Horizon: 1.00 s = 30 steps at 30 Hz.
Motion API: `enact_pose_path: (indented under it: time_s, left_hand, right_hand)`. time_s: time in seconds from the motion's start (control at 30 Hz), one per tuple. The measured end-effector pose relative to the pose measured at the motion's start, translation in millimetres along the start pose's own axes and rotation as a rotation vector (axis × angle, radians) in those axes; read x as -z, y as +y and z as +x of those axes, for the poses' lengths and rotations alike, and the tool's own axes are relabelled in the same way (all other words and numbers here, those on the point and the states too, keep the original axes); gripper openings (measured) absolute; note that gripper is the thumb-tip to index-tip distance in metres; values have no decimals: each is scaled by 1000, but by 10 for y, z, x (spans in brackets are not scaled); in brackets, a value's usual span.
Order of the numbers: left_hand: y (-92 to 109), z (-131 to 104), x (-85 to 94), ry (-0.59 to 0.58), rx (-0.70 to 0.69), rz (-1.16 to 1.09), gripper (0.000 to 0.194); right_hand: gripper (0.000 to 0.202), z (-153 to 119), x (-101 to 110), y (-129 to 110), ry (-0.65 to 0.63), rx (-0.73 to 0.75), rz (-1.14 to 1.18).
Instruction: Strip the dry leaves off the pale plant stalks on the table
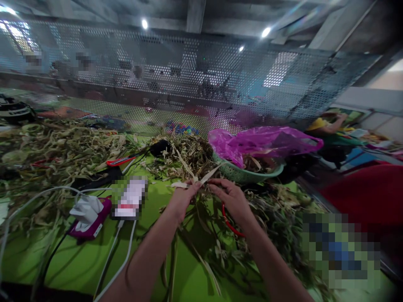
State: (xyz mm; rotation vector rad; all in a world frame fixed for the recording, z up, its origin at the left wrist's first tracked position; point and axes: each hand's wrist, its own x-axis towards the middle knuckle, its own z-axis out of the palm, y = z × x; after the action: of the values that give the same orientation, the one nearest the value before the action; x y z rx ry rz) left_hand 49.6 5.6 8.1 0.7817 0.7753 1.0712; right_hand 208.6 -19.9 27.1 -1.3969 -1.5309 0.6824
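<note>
Pale dried plant strips fan out above my hands, flat and ribbon-like. My left hand is closed in a pinch on them, thumb on top. Close on its right, my right hand has its fingers bent together at the same strips; its fingertips are partly hidden. A red ring-shaped band shows by my right wrist. Below the hands, long loose strips trail over the green tabletop.
A light green perforated basket under a purple plastic bag stands beyond my right hand. Heaps of dried strips lie left. Nearby are a red cutter, a phone, and a power strip with cables. Perforated panels stand behind.
</note>
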Motion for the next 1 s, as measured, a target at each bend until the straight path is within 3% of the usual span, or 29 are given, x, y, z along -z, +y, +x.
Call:
enact_pose_path:
  time_s: [0.13,0.47,0.6,0.77,0.83,0.9,1.0]
  left_hand:
    - [-15,-63,-60,-64,96,-6,42]
    - [16,-113,-105,-217,89,45,35]
    - [13,-89,-63,-200,18,228,29]
    - [5,-42,-19,-184,-214,599,17]
    - [-13,-39,-30,-214,-227,644,16]
    - [-36,-40,-46,-226,-216,634,13]
    - [-55,-39,-71,-228,-251,597,12]
  right_hand:
    - [27,-16,-75,-3,-2,-138,310]
    - [23,-11,-76,49,130,-159,364]
    - [23,28,-22,103,132,-120,290]
    - [54,70,178,83,382,187,-180]
    - [34,61,203,28,303,271,-321]
    - [14,48,174,-16,142,284,-349]
    - [12,30,90,-29,34,248,-252]
